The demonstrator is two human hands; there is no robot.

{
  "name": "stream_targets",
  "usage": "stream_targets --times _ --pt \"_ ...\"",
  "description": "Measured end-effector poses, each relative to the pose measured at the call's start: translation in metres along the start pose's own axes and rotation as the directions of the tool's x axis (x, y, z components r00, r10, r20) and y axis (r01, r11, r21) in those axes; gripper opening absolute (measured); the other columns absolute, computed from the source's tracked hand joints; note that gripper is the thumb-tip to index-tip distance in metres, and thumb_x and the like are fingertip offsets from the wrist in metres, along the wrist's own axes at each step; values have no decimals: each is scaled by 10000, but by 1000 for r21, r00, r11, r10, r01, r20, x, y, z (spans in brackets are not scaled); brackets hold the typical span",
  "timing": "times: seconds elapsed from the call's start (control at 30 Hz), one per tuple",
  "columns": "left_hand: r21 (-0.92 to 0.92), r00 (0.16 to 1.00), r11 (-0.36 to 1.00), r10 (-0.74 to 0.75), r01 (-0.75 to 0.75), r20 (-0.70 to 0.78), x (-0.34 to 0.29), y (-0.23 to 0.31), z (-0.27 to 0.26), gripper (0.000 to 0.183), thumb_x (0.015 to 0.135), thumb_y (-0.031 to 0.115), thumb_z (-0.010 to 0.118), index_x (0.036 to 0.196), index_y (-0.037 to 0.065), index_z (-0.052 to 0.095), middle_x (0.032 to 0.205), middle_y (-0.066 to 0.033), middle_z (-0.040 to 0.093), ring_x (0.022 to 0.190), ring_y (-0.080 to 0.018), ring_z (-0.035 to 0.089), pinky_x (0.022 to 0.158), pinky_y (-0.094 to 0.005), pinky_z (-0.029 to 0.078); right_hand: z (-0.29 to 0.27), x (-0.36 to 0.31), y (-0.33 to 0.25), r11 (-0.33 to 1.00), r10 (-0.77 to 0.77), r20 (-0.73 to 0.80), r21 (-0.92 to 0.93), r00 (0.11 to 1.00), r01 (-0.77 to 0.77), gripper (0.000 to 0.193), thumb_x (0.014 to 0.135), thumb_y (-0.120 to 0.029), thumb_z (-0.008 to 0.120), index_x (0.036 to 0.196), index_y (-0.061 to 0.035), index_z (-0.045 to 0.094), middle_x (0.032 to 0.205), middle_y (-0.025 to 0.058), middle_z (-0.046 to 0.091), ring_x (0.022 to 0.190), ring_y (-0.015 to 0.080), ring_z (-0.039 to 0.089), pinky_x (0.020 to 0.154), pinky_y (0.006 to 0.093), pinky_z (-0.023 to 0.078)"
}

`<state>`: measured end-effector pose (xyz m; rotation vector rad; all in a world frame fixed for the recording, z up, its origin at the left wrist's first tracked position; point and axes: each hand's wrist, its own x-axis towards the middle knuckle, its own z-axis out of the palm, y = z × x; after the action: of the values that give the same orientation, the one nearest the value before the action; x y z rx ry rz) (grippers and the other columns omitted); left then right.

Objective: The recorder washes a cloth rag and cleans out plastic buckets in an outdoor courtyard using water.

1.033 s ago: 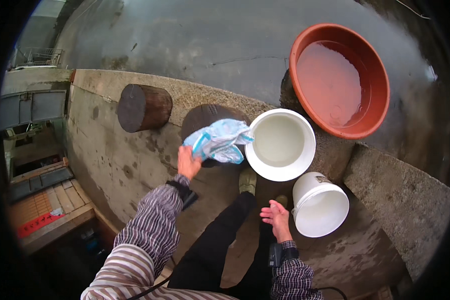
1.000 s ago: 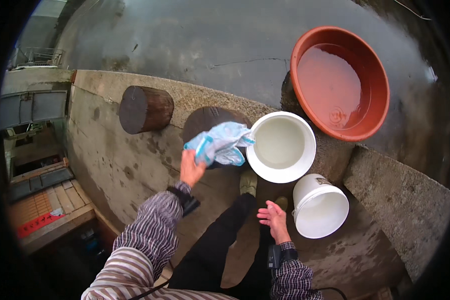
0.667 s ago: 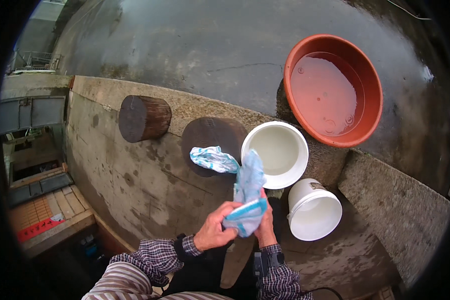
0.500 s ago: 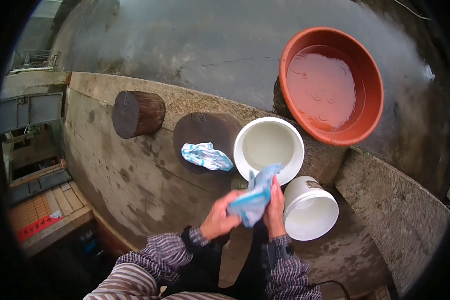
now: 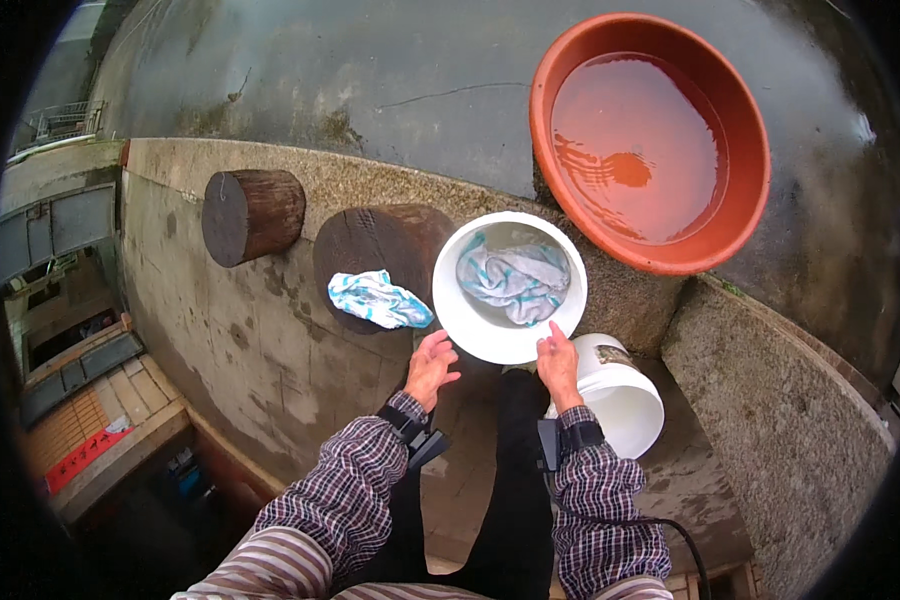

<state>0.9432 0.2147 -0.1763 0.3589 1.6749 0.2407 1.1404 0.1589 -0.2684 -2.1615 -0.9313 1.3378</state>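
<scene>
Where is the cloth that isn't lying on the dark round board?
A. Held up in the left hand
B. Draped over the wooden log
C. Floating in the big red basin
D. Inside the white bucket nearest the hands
D: a crumpled blue-and-white cloth lies inside the white bucket, while both hands, left hand and right hand, are empty beside its rim.

You had one view only, from the camera on your head, looking steeply down over your own forearms, which entered from the near edge. It sat close above the white bucket and ledge, with the red basin far right. Its fisheye lens bent the ledge lines toward the dark rim.
</scene>
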Motion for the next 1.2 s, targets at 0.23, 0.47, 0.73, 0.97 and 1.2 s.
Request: stream_targets --times 0.23,0.47,0.73,0.97,1.2 --pt "-231 987 971 -31 68 160 60 -2 21 479 841 230 512 1251 54 339 1182 -138 399 995 -230 476 800 -377 444 18 63 -21 963 -63 77 -256 995 81 541 736 -43 509 1253 -92 356 1075 249 461 993 391 467 835 432 396" --pt "-347 976 929 -60 132 210 104 -1 30 502 846 215 500 1277 58 296 1190 -138 376 1029 -243 459 827 -395 427 66 146 19 778 -231 -23 -604 973 171 570 732 -52 529 1261 -162 345 1231 280 282 1044 452 401 861 447 395" --pt "-401 957 891 -108 212 268 116 -1 28 528 848 241 505 1285 57 274 1206 -153 352 1055 -256 438 864 -420 404 76 182 31 603 -62 -26 -798 998 17 463 700 -194 616 1128 -103 464 1083 205 496 987 356 500 802 439 439" --pt "-417 952 859 -230 297 203 117 -2 13 609 840 374 497 1317 142 197 1288 -164 209 1156 -331 287 881 -501 360 49 54 -57 943 -201 89 -253 976 217 336 633 -141 679 921 -28 547 814 168 573 759 345 567 644 414 459" --pt "-504 802 713 -136 487 581 137 -12 29 526 790 463 530 1196 206 315 1060 -89 439 889 -231 514 679 -470 472 -17 -43 -144 980 11 329 182 944 -75 299 690 -166 670 907 9 563 800 165 585 711 266 588 641 329 461"
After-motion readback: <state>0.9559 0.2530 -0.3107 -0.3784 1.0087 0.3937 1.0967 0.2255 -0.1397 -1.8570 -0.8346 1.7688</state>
